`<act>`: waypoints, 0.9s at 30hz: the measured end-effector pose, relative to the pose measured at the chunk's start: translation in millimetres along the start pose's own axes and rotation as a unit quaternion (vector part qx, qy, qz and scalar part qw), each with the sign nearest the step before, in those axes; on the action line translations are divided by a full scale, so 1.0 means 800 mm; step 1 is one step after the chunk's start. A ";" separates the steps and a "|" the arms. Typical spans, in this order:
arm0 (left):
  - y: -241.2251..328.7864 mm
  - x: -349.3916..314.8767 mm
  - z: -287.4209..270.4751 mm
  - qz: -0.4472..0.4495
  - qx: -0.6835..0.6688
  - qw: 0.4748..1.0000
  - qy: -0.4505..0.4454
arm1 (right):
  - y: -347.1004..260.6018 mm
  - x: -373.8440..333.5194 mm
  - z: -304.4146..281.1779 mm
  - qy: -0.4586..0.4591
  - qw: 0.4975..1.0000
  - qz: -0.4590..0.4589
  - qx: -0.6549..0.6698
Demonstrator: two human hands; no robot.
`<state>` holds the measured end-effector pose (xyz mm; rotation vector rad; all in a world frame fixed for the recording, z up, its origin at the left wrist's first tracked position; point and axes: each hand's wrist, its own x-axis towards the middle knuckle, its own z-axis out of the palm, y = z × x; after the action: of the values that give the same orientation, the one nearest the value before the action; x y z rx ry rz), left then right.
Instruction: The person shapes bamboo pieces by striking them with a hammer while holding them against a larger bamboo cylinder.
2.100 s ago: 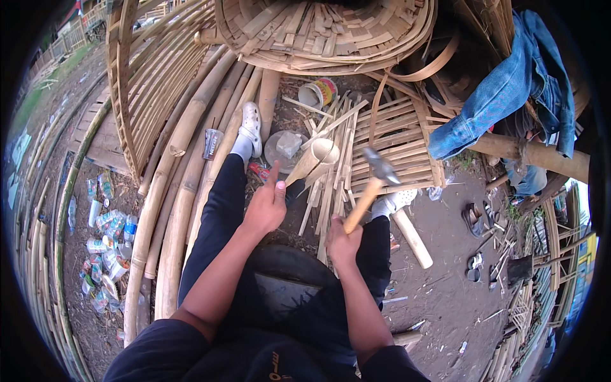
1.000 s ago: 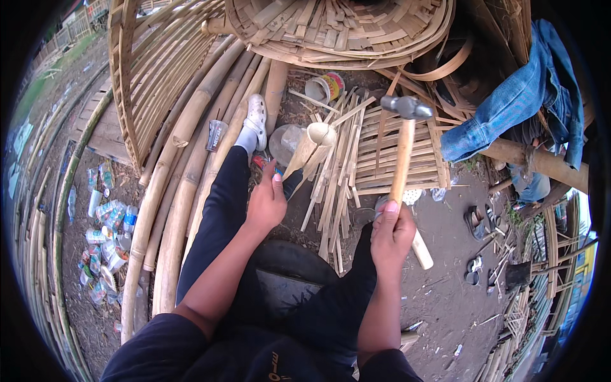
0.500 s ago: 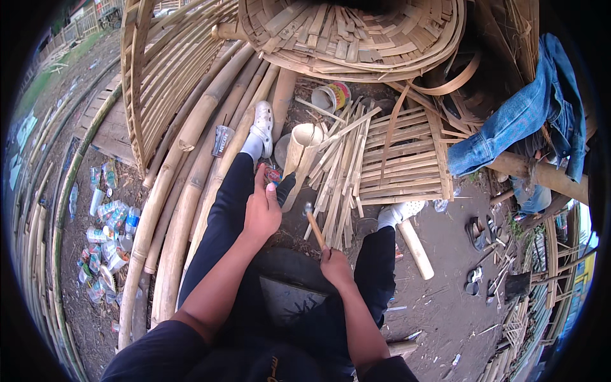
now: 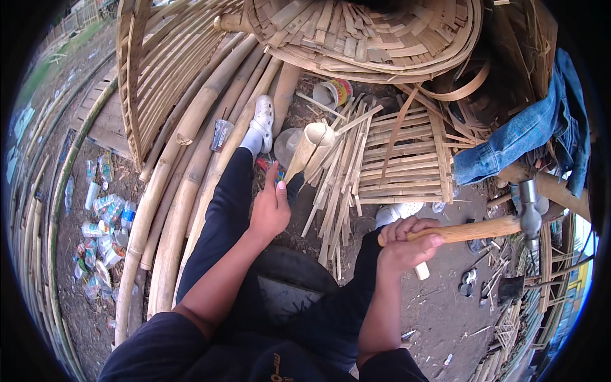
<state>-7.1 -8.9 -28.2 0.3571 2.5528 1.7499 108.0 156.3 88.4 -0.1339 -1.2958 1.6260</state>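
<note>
The right hand (image 4: 407,245) is wrapped around the wooden handle of a hammer (image 4: 471,230), fingers curled over it and the thumb lying along it; the handle runs out to the right from this fist, so the metal head sits well beyond the fingers, far from the bamboo piece (image 4: 301,155); a short butt of handle shows at the other side of the fist.

The left hand (image 4: 270,210) is low between the knees, thumb raised and index finger pointing forward; a dark, blade-like tool (image 4: 295,186) shows just beside the thumb, on its right; the lower fingers are out of sight, so I cannot tell how far they close or whether they have hold of it.

The bamboo piece lies just ahead of the left hand and a little to its right, its round open end uppermost and a dark split running down its side; the dark tool reaches its lower part; to its right lies a loose pile of bamboo strips (image 4: 340,184), with a slatted panel (image 4: 404,159) beyond; to its left are a white clog (image 4: 263,116) and long bamboo poles (image 4: 191,146).
</note>
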 end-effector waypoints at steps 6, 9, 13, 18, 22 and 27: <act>-0.026 -0.002 -0.002 0.019 -0.013 0.999 0.032 | 0.166 -0.118 -0.109 -0.264 0.670 0.460 -0.520; -0.045 0.012 0.009 0.080 -0.020 0.993 0.083 | 0.151 -0.119 -0.150 -0.192 0.700 0.492 -0.480; 0.002 0.012 -0.024 -0.023 0.012 0.999 -0.042 | 0.093 -0.058 -0.130 -0.194 0.805 0.358 -0.431; -0.002 0.041 -0.039 0.061 0.050 0.988 -0.133 | -0.021 0.037 -0.064 -0.084 0.924 0.191 -0.321; -0.038 0.051 -0.057 0.054 0.159 0.974 -0.149 | -0.046 0.071 -0.021 -0.013 0.975 0.089 -0.202; -0.015 0.046 -0.054 -0.039 0.310 0.942 -0.123 | 0.158 -0.013 -0.087 -0.007 0.953 0.012 -0.304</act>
<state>-51.8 -45.0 -19.9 0.4404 2.8056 0.7691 77.9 206.0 -44.3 -0.5147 -1.7762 1.1989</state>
